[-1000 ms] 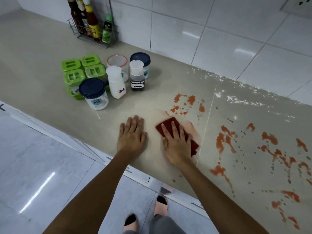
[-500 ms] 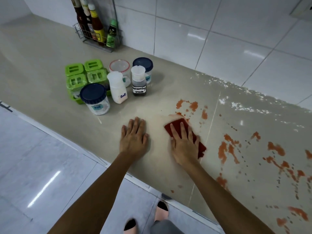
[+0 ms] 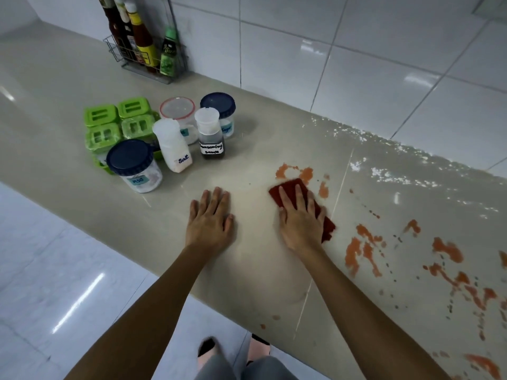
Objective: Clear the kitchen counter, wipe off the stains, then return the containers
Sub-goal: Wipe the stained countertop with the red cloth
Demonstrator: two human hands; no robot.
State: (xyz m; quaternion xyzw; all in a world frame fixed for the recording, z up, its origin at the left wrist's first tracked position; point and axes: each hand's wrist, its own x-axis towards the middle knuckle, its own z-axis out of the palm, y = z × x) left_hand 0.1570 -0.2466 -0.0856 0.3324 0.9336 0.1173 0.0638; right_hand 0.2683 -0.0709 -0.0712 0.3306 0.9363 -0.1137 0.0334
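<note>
My right hand (image 3: 300, 219) presses flat on a dark red cloth (image 3: 289, 186) on the beige counter (image 3: 260, 149), its far edge touching orange stains (image 3: 307, 172). More orange stains (image 3: 359, 250) spread to the right. My left hand (image 3: 210, 218) rests flat on the counter, fingers straight, holding nothing. A group of containers stands at the left: an MSG jar (image 3: 134, 165) with a blue lid, a salt bottle (image 3: 172, 145), a seasoning sauce bottle (image 3: 210, 133), a second blue-lidded jar (image 3: 219, 111), a red-rimmed tub (image 3: 177, 109) and green lidded boxes (image 3: 115, 124).
A wire rack (image 3: 145, 65) with sauce bottles stands against the white tiled wall (image 3: 356, 64) at the back left. The counter's front edge (image 3: 82, 231) runs diagonally, with white floor tiles below. White specks (image 3: 384, 171) lie along the back of the counter.
My right hand has pushed the cloth away from me, up to the far stain patch. The smear near the front is gone. My left hand has stayed flat.
</note>
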